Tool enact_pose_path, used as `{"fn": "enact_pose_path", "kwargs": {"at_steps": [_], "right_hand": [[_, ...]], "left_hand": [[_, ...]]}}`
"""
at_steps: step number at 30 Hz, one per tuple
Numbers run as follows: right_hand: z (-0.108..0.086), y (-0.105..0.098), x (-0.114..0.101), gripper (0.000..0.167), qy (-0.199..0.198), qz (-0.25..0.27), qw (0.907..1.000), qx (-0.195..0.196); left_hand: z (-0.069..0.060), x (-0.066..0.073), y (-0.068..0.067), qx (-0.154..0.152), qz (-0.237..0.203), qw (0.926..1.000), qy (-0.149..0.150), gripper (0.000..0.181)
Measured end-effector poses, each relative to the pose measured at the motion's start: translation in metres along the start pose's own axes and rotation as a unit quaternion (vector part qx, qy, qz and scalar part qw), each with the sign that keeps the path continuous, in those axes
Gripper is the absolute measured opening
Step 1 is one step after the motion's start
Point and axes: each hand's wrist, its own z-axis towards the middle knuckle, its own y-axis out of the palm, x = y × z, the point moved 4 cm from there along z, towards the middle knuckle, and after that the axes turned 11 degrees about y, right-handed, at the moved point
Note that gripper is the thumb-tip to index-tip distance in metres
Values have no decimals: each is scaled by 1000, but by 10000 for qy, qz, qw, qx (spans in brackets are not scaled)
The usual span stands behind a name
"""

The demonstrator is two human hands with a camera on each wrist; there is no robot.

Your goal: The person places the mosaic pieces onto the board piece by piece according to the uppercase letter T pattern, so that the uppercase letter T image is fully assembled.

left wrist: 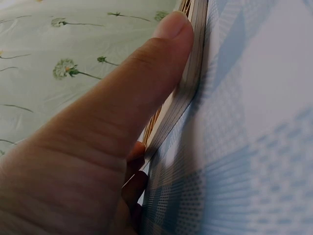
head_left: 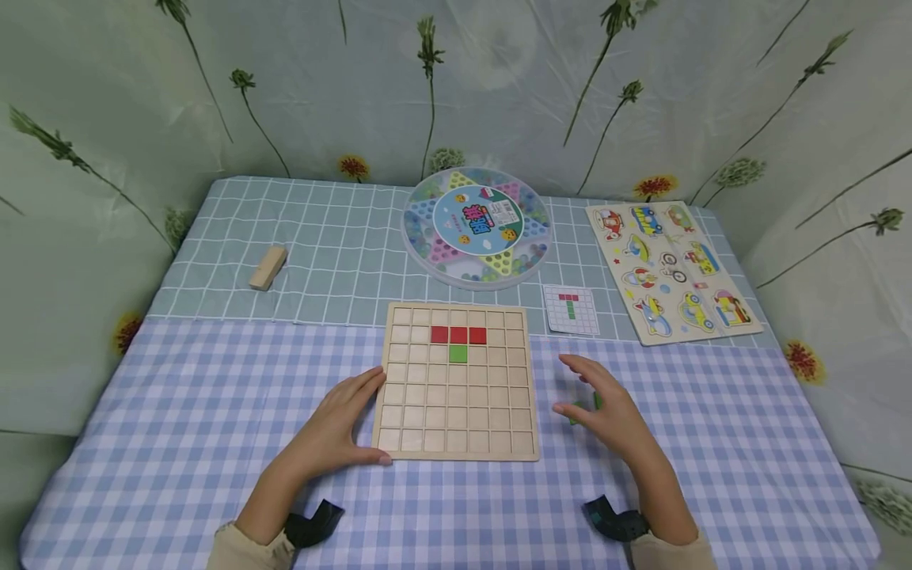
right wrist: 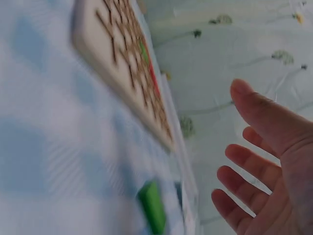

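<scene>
A square wooden grid board (head_left: 456, 408) lies on the checked cloth. Three red square tiles (head_left: 458, 336) form a row in its upper part, with one green square tile (head_left: 458, 354) directly below the middle one. My left hand (head_left: 335, 427) rests against the board's near left corner, the fingers on the left edge and the thumb (left wrist: 146, 73) along the near edge. To the right of the board, my right hand (head_left: 611, 416) hovers with fingers spread apart and nothing held. Loose green tiles (right wrist: 152, 208) lie below it on the cloth, partly hidden by the hand in the head view.
Behind the board's right corner lies a small pattern card (head_left: 571, 310) showing a red and green T. A round game box (head_left: 477, 273) stands at the back, a picture puzzle board (head_left: 673, 297) at the back right, and a small wooden block (head_left: 268, 267) at the back left.
</scene>
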Motion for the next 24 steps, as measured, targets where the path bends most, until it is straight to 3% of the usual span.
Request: {"fn": "enact_pose_path", "kwargs": {"at_steps": [5,15,24], "right_hand": [[-14,0,18,69,325,-165,9993,16],[-21,5,34,72,862,-289,9946,-495],[-21,5,38,60,687,-834,9929,-503]], "left_hand": [[0,1,0,-9,1,10000,1,116],[0,1,0,-10,24,10000,21,115],[0,0,1,17,27,10000,8,116]]}}
